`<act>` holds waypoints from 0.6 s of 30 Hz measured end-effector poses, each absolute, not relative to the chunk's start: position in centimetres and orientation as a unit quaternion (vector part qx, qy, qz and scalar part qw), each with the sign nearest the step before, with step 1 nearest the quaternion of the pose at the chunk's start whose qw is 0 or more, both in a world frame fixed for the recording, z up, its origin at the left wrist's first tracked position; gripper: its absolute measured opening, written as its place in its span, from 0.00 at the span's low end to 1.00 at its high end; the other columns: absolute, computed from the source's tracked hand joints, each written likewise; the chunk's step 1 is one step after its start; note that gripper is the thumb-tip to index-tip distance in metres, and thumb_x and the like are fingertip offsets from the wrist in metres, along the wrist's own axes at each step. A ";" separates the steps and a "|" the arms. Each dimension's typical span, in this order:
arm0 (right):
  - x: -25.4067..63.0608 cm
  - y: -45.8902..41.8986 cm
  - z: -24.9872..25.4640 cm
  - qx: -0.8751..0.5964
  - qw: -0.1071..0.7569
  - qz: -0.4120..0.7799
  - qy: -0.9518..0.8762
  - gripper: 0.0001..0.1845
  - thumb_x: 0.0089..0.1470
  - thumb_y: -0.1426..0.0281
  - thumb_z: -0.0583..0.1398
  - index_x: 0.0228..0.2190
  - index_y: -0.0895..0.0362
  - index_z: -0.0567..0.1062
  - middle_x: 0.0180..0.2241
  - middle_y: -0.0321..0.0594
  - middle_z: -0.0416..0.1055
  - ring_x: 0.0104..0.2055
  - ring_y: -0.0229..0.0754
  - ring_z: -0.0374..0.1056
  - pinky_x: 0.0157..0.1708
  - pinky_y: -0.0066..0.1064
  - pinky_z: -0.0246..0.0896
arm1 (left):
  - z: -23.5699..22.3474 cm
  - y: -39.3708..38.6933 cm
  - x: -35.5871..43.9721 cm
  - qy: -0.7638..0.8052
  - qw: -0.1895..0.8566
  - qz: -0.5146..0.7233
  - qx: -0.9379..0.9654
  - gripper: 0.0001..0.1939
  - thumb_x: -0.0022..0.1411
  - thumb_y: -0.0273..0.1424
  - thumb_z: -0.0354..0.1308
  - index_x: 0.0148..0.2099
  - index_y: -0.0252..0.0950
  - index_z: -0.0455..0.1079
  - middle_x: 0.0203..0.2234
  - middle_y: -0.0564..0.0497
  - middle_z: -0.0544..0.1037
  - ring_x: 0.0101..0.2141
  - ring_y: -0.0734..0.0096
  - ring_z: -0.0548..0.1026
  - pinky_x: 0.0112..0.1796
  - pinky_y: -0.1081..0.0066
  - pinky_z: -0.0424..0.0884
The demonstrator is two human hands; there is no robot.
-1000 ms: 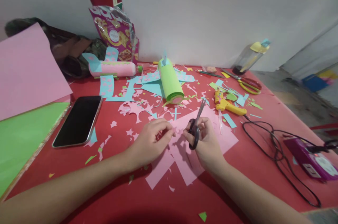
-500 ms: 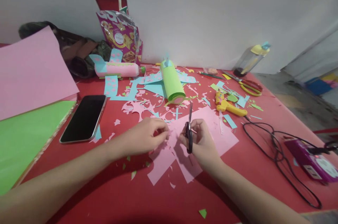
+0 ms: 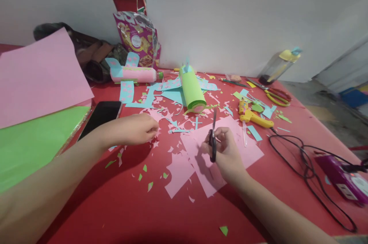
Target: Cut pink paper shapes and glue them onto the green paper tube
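My right hand (image 3: 227,156) grips small black scissors (image 3: 213,136), blades closed and pointing away, above a cut sheet of pink paper (image 3: 207,152) on the red table (image 3: 115,205). My left hand (image 3: 135,129) hovers to the left over pink scraps (image 3: 156,115), fingers curled together near a small pink star cutout (image 3: 156,144); whether it pinches a scrap is not visible. A black phone (image 3: 100,115) lies just behind the left wrist.
A green paper roll (image 3: 192,90) on blue cutouts, a pink bottle plane (image 3: 135,74), a snack bag (image 3: 138,41), a yellow glue gun (image 3: 253,115), red-yellow scissors (image 3: 273,94), a water bottle (image 3: 277,66), black cable (image 3: 304,163), a purple power strip (image 3: 345,179), pink and green sheets (image 3: 34,102) at left.
My left hand left the pink sheet and moved left and away, toward the scraps by the phone. The right hand stayed put with the scissors. The view shifted slightly left.
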State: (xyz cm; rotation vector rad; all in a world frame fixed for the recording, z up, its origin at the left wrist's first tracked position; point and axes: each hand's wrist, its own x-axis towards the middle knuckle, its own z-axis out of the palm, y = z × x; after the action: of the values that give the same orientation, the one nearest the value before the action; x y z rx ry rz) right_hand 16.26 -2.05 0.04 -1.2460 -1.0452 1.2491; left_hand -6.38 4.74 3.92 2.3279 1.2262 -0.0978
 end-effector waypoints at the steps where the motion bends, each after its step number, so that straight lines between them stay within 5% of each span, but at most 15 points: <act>1: 16.4 -1.9 0.0 -0.522 0.530 0.510 -0.432 0.18 0.37 0.76 0.62 0.26 0.52 0.57 0.23 0.27 0.63 0.22 0.32 0.59 0.19 0.24 0.56 | 4.2 4.6 -6.1 0.444 0.263 -0.075 0.853 0.14 0.56 0.29 0.45 0.24 0.36 0.68 0.22 0.49 0.73 0.25 0.69 0.68 0.26 0.73 0.58; 11: 17.3 -0.9 -0.2 -0.498 0.621 0.484 -0.363 0.17 0.36 0.77 0.60 0.26 0.51 0.58 0.23 0.26 0.60 0.23 0.31 0.59 0.21 0.24 0.53 | 3.6 4.2 -4.9 0.371 0.334 -0.073 0.863 0.12 0.57 0.29 0.44 0.29 0.35 0.69 0.26 0.49 0.73 0.30 0.70 0.68 0.29 0.74 0.59; 18: 17.2 -0.8 -0.3 -0.487 0.624 0.500 -0.351 0.17 0.36 0.79 0.60 0.26 0.52 0.58 0.23 0.26 0.60 0.22 0.30 0.58 0.21 0.24 0.51 | 2.4 4.1 -4.4 0.373 0.292 -0.071 0.878 0.13 0.59 0.30 0.41 0.27 0.35 0.63 0.24 0.50 0.69 0.27 0.70 0.66 0.28 0.73 0.59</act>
State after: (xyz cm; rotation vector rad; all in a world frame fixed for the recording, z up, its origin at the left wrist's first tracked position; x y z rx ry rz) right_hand 17.17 -0.78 -0.28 -1.1169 -0.8067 1.1490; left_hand -4.36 4.11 2.41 2.3386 0.9945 -0.1899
